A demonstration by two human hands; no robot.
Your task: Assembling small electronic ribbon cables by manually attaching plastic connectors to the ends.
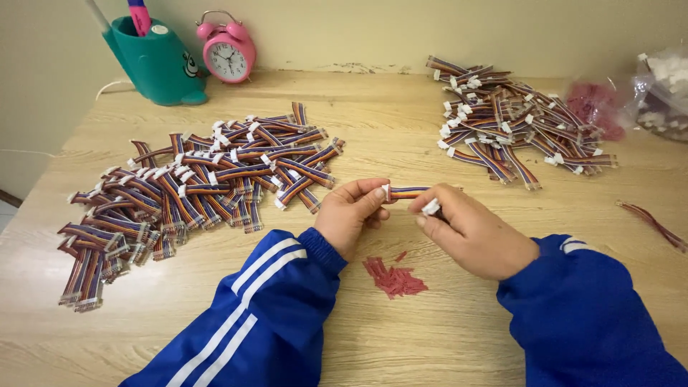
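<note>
My left hand (352, 213) pinches one end of a short multicoloured ribbon cable (408, 192) at its white connector. The other end is held by my right hand (469, 231), with a small white connector (431, 208) between thumb and forefinger. Both hands hover over the wooden table (373, 122) near its middle. A small heap of thin red strips (393, 278) lies on the table just below my hands. Both sleeves are blue with white stripes.
A big pile of ribbon cables (193, 186) spreads at the left, another pile (512, 125) at the back right. A teal holder (156, 61) and a pink alarm clock (228, 49) stand at the back. A plastic bag of white connectors (663, 89), a pinkish bag (595, 107) and one loose cable (653, 224) lie at the right.
</note>
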